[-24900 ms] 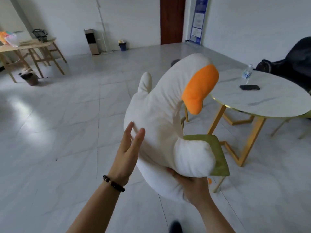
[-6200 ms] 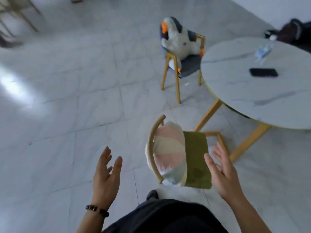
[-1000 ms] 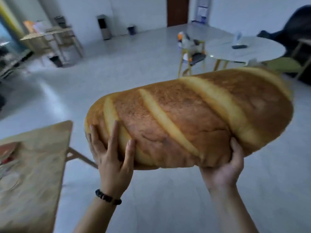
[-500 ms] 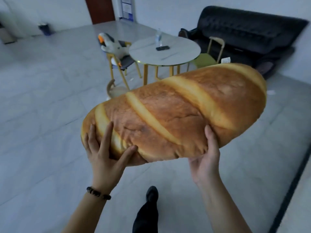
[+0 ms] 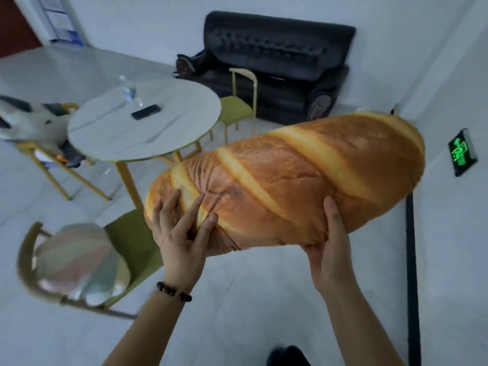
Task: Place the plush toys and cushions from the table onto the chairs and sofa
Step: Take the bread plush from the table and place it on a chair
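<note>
While the bread cushion (image 5: 290, 186) is hanging in mid-air, well short of the sofa (image 5: 277, 62), the left hand (image 5: 179, 233) is clamping spread fingers on its creasing end and the right hand (image 5: 327, 249) is cupping underneath; probably light, soft, best held two-handed

Big loaf cushion (image 5: 290, 180) carried aloft, tilted, right end higher, striped round cushion (image 5: 79, 260) leaning on near green chair (image 5: 132, 239), goose plush (image 5: 29, 122) on far left chair (image 5: 50, 175), black sofa (image 5: 277, 70) at the wall

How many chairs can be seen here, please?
3. The left chair holds a plush goose, the near chair a striped cushion, the far chair stands between table and sofa. Others may be hidden behind the bread cushion.
</note>
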A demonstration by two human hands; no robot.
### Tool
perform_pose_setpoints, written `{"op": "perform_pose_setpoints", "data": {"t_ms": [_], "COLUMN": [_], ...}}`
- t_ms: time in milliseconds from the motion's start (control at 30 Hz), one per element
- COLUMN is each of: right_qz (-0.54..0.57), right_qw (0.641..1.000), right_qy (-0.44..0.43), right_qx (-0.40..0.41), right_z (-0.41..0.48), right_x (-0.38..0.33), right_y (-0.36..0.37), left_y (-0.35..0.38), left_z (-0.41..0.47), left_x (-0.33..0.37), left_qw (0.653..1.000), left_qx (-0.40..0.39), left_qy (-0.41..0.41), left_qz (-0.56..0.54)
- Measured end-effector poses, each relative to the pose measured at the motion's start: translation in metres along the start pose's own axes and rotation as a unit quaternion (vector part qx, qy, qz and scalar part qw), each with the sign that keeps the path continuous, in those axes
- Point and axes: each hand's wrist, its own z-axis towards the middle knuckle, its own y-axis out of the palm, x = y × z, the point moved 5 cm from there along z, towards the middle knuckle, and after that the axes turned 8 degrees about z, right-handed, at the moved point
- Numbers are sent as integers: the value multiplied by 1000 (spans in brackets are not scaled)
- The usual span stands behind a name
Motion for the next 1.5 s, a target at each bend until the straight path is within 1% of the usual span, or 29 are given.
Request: {"op": "perform_pose_setpoints", "data": {"t_ms": [67,133,200,267,333,433,500,567,633,700,867,967,1100,1200,1267,1300,1367,1400,1500], "right_qz": [19,32,39,42,37,18,7,-9,-25,-36,-75,-90,-116,-139,-167,-182,-203,-208,-239], "right_qw": [999,998,996,995,995,996,997,998,998,998,996,995,992,983,974,969,958,951,930], "right_qy": [-9,-7,-3,9,21,27,31,40,50,58,49,30,-7,-20,-20,-4,65,99,162], "right_qx": [24,57,82,86,91,86,75,49,31,10,-2,-8,-53,-118,-152,-165,-194,-207,-227], "right_z": [53,115,180,252,321,419,477,529,584,644,799,883,977,1040,1088,1112,1159,1182,1255], "right_x": [-1,2,2,-7,-21,-47,-57,-58,-52,-42,-26,-34,-55,-51,-32,-17,15,31,59], "right_y": [-10,-20,-25,-19,-5,34,61,88,110,134,205,260,325,348,355,357,364,366,376], "left_y": [55,115,172,221,260,298,320,345,378,417,522,575,618,652,682,699,736,756,809], "left_z": [38,78,117,163,212,290,339,383,430,474,585,664,765,826,862,878,903,912,938], "left_x": [3,1,1,6,9,10,8,3,-8,-26,-82,-102,-106,-120,-131,-136,-148,-156,-182], "left_qw": [999,998,998,998,998,996,990,978,971,971,987,994,997,990,981,974,958,949,917], "left_qx": [-16,-33,-43,-49,-53,-61,-84,-114,-138,-160,-148,-105,-53,-34,-27,-24,-16,-15,7], "left_qy": [38,45,41,30,1,-14,10,53,78,74,12,-26,-63,-133,-192,-218,-274,-302,-385], "left_qz": [0,-1,5,14,26,60,116,166,181,161,54,24,1,-5,-29,-49,-85,-93,-101]}}
